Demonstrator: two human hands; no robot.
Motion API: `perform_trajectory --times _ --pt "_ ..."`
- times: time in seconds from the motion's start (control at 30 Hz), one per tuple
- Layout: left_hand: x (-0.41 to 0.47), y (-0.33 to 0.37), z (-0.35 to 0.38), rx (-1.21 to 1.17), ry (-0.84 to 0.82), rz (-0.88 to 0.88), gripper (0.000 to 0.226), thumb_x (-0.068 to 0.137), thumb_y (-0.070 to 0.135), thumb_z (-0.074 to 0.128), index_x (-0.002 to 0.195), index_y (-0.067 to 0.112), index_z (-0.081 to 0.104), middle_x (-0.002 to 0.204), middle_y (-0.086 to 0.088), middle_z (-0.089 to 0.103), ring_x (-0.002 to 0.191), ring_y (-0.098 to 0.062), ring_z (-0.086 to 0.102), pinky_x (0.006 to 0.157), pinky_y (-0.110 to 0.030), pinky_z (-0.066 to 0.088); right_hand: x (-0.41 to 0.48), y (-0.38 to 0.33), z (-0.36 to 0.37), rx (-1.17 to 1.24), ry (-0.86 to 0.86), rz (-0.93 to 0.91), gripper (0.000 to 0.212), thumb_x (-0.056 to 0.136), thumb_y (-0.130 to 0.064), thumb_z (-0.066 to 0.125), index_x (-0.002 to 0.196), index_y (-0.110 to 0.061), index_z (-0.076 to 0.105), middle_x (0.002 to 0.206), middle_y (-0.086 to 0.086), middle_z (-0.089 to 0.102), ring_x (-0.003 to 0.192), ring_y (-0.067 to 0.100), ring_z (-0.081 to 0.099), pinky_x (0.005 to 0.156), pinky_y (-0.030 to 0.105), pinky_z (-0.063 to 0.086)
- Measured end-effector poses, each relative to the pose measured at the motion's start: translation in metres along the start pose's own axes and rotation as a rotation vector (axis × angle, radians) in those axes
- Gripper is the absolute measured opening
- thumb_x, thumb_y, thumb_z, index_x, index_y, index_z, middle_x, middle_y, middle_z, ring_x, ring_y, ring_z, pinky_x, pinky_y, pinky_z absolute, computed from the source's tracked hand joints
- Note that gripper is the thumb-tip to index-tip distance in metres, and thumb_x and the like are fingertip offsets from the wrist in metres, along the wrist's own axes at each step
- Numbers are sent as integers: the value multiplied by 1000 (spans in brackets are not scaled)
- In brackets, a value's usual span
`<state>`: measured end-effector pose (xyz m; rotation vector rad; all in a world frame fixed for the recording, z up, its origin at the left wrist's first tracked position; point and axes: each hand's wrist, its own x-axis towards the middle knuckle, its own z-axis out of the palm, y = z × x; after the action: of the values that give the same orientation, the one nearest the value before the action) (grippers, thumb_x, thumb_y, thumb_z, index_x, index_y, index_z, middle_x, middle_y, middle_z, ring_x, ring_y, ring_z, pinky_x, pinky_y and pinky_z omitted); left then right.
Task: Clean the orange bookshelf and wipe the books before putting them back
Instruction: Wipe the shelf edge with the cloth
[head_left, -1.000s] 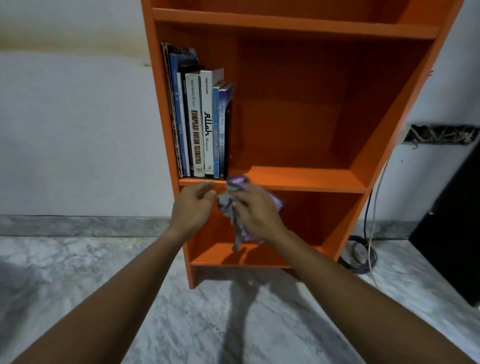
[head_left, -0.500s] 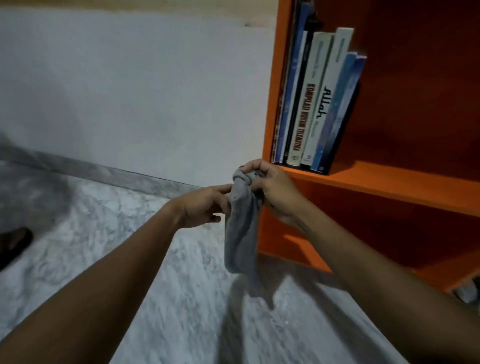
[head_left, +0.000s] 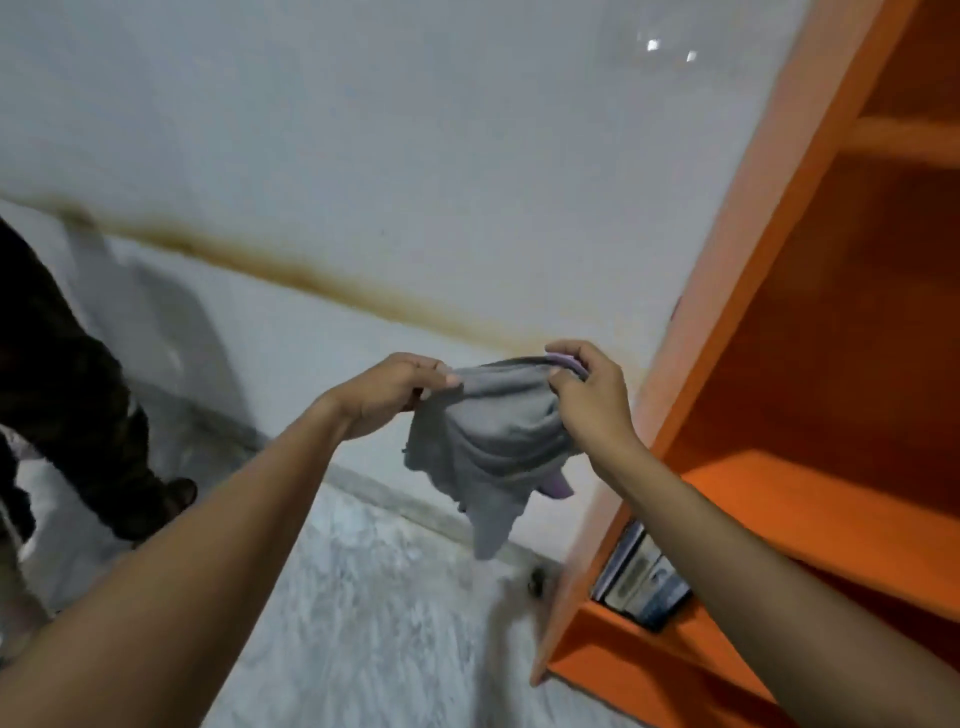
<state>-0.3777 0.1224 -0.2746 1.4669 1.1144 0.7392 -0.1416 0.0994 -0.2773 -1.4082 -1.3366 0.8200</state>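
A grey cloth (head_left: 488, 441) with a purple edge hangs spread between both hands, in front of the white wall and left of the orange bookshelf (head_left: 769, 291). My left hand (head_left: 395, 389) pinches its left top corner. My right hand (head_left: 587, 395) grips its right top edge, close to the shelf's left side panel. The tops of several books (head_left: 639, 577) show on a lower shelf, partly hidden behind my right forearm. The shelf board above them (head_left: 810, 509) is bare.
Another person's leg in dark trousers (head_left: 67, 395) stands at the far left on the marble floor (head_left: 363, 623). A brown stain line runs across the white wall (head_left: 363, 156). A small dark object (head_left: 537, 577) lies at the shelf's foot.
The view has swung up and left, away from the books. Both hands rose and pulled apart, spreading the cloth that hung bunched between them.
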Motion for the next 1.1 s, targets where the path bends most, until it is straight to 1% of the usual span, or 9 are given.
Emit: perform_trajectory --times 0.17,0.3,0.4,0.47,0.57,0.63,0.8,0.97,1.1 --pt "-11 206 -38 137 36 217 14 98 11 63 93 8 76 88 -4 75 77 -9 66 73 -20 54 26 -172 -34 -130 49 63 28 73 -18 57 88 -36 74 89 -11 75 93 19 70 82 39 57" --pt "3 345 -49 355 18 456 15 96 9 63 93 8 78 92 -4 78 79 -3 67 81 -18 52 52 -295 -56 -28 -19 -108 12 95 -19 66 90 -14 76 87 -8 72 84 9 63 75 24 45" --pt "13 417 -62 378 56 549 10 94 13 68 97 12 78 86 -1 76 73 -4 66 76 -21 54 69 -355 -81 6 133 -216 24 100 -28 63 81 -18 76 73 -14 68 69 0 58 65 14 43" --pt "19 457 -67 330 53 601 15 91 16 74 106 16 74 81 -1 70 64 -5 62 64 -18 51 83 -389 -99 37 263 -272 23 101 -29 62 86 -18 77 77 -10 71 68 3 59 66 19 45" --pt "30 492 -73 169 54 652 30 87 13 79 114 18 68 78 -4 68 64 -10 61 59 -20 49 105 -425 -117 86 404 -267 24 102 -26 60 86 -16 76 71 0 70 57 9 62 62 30 53" --pt "42 503 -72 125 140 690 20 86 15 80 105 16 73 82 -2 72 70 -12 64 62 -27 50 119 -438 -126 184 476 -240 23 100 -24 64 81 -15 74 67 1 71 59 16 71 70 37 63" --pt "90 521 -44 160 338 806 4 87 18 77 89 19 81 87 6 74 81 -5 65 62 -9 46 163 -442 -144 236 642 -284 19 98 -17 67 80 -20 71 86 7 77 80 22 77 76 32 64" --pt "146 544 -25 248 535 865 19 86 15 69 87 29 81 90 11 74 91 -7 67 84 -25 52 232 -441 -145 368 866 -321 23 93 -8 70 80 -25 64 86 3 75 78 20 75 74 35 64" --pt "193 552 -15 536 600 923 26 92 18 62 106 31 79 107 2 68 101 -21 63 85 -37 54 289 -434 -152 389 981 -257 29 88 -6 73 75 -25 56 84 2 73 81 24 74 74 41 63"
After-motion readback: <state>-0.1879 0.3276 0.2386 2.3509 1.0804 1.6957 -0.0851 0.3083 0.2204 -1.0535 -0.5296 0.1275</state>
